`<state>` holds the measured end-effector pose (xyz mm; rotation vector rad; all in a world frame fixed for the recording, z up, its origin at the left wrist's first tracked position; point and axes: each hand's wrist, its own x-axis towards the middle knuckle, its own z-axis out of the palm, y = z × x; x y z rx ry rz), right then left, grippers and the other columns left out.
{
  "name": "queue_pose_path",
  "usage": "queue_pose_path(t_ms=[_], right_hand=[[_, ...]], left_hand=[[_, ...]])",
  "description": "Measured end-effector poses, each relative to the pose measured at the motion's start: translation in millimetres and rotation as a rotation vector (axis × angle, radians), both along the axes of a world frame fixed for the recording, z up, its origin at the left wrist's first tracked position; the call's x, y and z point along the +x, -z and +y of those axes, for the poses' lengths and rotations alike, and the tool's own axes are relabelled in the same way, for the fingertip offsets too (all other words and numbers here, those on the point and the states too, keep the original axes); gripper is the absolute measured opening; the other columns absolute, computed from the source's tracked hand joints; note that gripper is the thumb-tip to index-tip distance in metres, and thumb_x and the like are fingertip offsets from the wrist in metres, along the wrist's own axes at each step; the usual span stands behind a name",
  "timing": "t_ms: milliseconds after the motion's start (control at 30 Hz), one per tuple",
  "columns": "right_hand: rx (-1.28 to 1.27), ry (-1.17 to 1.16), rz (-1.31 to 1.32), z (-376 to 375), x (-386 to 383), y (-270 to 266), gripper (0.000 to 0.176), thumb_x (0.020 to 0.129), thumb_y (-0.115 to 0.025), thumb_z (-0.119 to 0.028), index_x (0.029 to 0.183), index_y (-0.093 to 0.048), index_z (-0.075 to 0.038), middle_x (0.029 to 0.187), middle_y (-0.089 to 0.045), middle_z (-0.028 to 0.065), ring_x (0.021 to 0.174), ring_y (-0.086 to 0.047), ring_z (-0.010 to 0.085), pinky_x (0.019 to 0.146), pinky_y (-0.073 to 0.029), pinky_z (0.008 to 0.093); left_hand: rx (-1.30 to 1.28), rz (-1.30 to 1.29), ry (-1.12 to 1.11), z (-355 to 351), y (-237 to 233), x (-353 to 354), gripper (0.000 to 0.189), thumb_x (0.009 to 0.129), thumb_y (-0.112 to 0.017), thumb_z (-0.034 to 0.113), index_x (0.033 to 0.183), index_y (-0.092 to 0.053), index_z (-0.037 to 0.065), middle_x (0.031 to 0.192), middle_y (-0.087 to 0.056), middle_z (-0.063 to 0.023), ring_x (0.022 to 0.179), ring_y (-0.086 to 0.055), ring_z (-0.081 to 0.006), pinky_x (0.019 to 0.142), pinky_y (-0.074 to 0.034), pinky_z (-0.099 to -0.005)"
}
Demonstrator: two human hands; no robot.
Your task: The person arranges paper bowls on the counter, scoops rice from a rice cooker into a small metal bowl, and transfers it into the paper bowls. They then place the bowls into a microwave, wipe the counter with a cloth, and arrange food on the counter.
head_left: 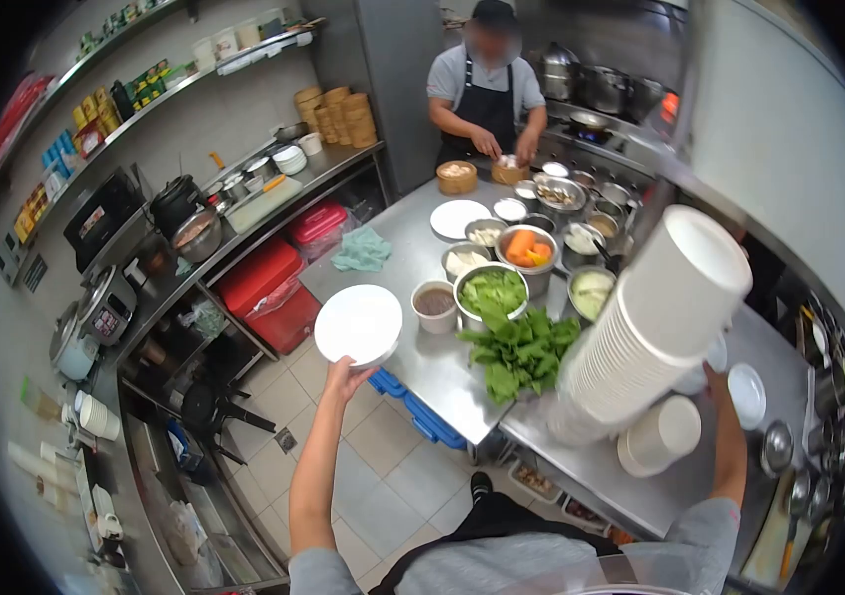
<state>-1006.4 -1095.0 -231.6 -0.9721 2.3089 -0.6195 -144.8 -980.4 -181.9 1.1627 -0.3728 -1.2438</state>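
My left hand [346,375] grips the near rim of a white plate [359,325], held out over the left edge of the steel table [442,387]. On the right, my right hand [716,381] reaches behind a tall stack of white bowls [630,327], at some white dishes [747,396]; its fingers are mostly hidden. A shorter bowl stack [660,436] stands between that arm and the tall stack. Leafy greens [521,352] lie left of the tall stack, beside a bowl of cut lettuce [491,290] and a tub of brown sauce [434,305].
Across the table a co-worker [487,89] handles food in a bamboo steamer [510,175]. Carrots [527,248], a flat white plate [460,219] and a green cloth [362,249] are on the table. Red bins [254,278] stand under the left counter; ladles hang right.
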Motion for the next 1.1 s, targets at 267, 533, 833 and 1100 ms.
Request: queue_pose_path(t_ms=[267, 533, 833, 1100], right_hand=[[-0.407, 0.253, -0.598, 7.7, 74.0, -60.5, 0.066, 0.081, -0.060, -0.045, 0.120, -0.043, 0.006, 0.110, -0.054, 0.0177, 0.101, -0.053, 0.0244, 0.090, -0.041, 0.0371], [-1.073, 0.245, -0.777, -3.2, 191.3, -161.8, 0.053, 0.082, -0.058, -0.040, 0.111, -0.046, 0.003, 0.100, -0.054, 0.0146, 0.091, -0.052, 0.0224, 0.082, -0.042, 0.0357], [-1.592, 0.141, -1.155, 50.9, 383.1, -227.4, 0.037, 0.084, -0.055, -0.033, 0.102, -0.050, -0.001, 0.089, -0.053, 0.0111, 0.081, -0.052, 0.0202, 0.073, -0.043, 0.0341], [-1.908, 0.023, -1.408, 123.4, 535.7, -262.5, 0.025, 0.086, -0.054, -0.028, 0.094, -0.053, -0.005, 0.079, -0.053, 0.0080, 0.072, -0.051, 0.0183, 0.065, -0.044, 0.0327]], left_hand=[[0.174, 0.137, -0.116, -161.6, 37.3, 16.4, 0.055, 0.077, -0.040, 0.001, 0.130, -0.026, 0.004, 0.128, -0.035, -0.0216, 0.110, -0.045, -0.0430, 0.080, -0.053, -0.0501], [0.061, 0.273, 0.113, -218.1, 57.3, 27.0, 0.061, 0.090, -0.049, 0.016, 0.135, -0.009, 0.007, 0.135, -0.025, -0.0230, 0.103, -0.053, -0.0430, 0.075, -0.057, -0.0458], [0.135, -0.348, 0.782, -149.5, -32.1, 195.9, 0.053, 0.090, -0.053, 0.034, 0.134, -0.035, 0.010, 0.112, -0.050, -0.0079, 0.093, -0.063, -0.0220, 0.075, -0.054, -0.0351], [0.052, -0.358, 0.800, -125.0, -83.5, 397.4, 0.039, 0.091, -0.053, 0.034, 0.122, -0.049, 0.012, 0.081, -0.062, 0.0012, 0.083, -0.062, -0.0119, 0.075, -0.049, -0.0294]])
